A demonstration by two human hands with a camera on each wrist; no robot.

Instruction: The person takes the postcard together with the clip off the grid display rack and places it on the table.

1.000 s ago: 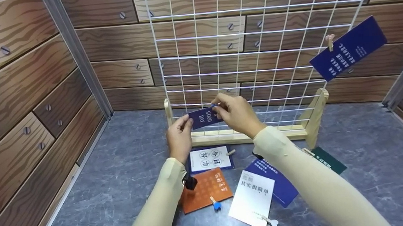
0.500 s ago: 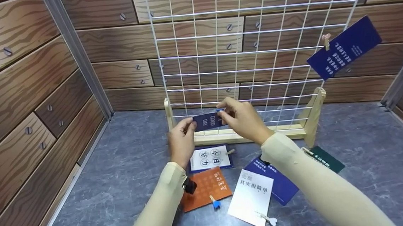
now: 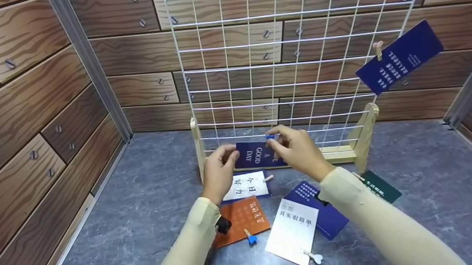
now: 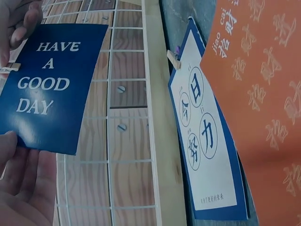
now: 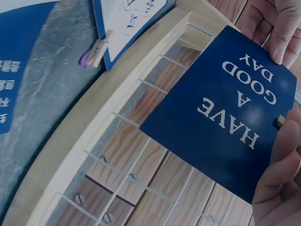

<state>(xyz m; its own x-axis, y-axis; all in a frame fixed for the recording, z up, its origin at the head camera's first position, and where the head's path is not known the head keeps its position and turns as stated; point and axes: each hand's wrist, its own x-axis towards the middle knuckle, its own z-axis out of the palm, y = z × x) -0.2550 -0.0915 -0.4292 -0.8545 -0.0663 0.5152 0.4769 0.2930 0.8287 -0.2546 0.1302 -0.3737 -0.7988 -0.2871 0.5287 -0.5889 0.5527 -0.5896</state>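
Note:
A dark blue card (image 3: 251,155) reading "HAVE A GOOD DAY" is held sideways low in front of the white wire grid (image 3: 252,67). My left hand (image 3: 218,175) pinches its left end between thumb and fingers. At the card's upper edge my right hand (image 3: 301,150) pinches a small wooden clothespin with a blue ornament (image 3: 270,136). In the left wrist view the clothespin (image 4: 11,67) sits on the edge of the card (image 4: 51,89). Whether it also bites on a wire, I cannot tell.
Another blue card (image 3: 401,56) hangs tilted from a clothespin (image 3: 378,51) at the grid's right side. On the grey table lie a blue-and-white card (image 3: 250,185), an orange card (image 3: 242,221), a white card (image 3: 292,230), a blue card (image 3: 331,219) and a green card (image 3: 383,186).
Both hands have moved down and to the right with the card, which now shows more of its face and lies nearer the grid's bottom. The head view has shifted slightly.

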